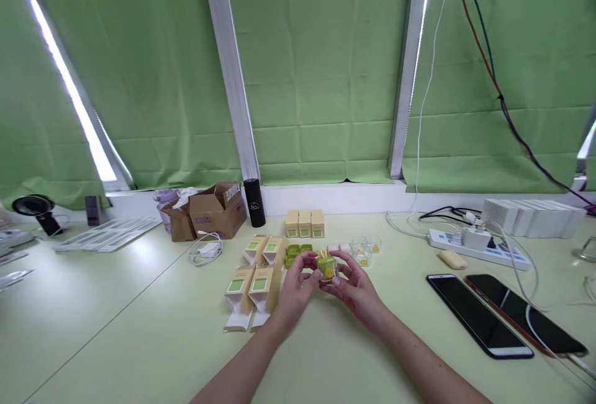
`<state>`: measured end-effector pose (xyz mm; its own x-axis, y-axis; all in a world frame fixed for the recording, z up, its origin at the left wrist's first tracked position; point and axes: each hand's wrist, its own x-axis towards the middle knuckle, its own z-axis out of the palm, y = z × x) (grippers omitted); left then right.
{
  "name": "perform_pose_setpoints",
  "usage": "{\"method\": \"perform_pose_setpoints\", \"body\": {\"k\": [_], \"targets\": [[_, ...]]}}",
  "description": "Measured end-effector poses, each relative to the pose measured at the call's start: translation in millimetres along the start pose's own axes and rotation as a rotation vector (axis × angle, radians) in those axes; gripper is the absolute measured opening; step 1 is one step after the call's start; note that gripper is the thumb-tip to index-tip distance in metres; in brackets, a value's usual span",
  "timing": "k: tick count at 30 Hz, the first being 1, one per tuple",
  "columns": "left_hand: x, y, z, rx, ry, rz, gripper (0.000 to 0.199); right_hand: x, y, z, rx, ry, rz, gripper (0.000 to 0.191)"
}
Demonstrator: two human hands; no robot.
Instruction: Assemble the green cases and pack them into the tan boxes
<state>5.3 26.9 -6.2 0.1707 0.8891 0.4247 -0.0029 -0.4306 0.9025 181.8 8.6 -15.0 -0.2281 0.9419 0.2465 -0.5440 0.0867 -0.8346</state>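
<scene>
Both hands hold a small clear jar [328,269] with a green lid, a yellow round mark and a pale cord on top. My left hand [300,283] grips its left side, and my right hand [354,286] has its fingers around the right side. Just behind my left hand sit several green lids [293,250]. Beyond my right hand are a few clear jars [362,258] with yellow marks and some pale pink pieces [344,247]. Left of my left hand stand several open kraft boxes [238,286] with green labels, their white-lined flaps hanging out.
Three closed kraft boxes [304,224] stand farther back. A cardboard carton [218,210] and a black cylinder [254,203] are at the back left. To the right lie two phones [479,314], a cream-coloured oval object [452,259], and a power strip [484,252] with trailing cables.
</scene>
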Motion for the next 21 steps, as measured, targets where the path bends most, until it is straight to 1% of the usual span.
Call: {"method": "perform_pose_setpoints", "body": {"k": [3,6,11,21], "targets": [[-2.5,-0.9,0.6,0.090,-0.042,0.034,0.045,0.2,-2.0,1.6,0.021,0.021,-0.003,0.062],[-3.6,-2.1,1.8,0.158,-0.063,0.040,0.044,0.0,-1.6,2.2,0.024,0.023,-0.004,0.061],[-4.3,-2.8,3.4,0.201,-0.054,0.028,0.043,-0.6,-0.4,1.9,0.013,-0.007,-0.011,0.059],[-3.8,-1.1,2.8,0.242,-0.024,0.037,0.041,0.2,-2.8,2.3,-0.058,0.010,-0.034,0.054]]}}
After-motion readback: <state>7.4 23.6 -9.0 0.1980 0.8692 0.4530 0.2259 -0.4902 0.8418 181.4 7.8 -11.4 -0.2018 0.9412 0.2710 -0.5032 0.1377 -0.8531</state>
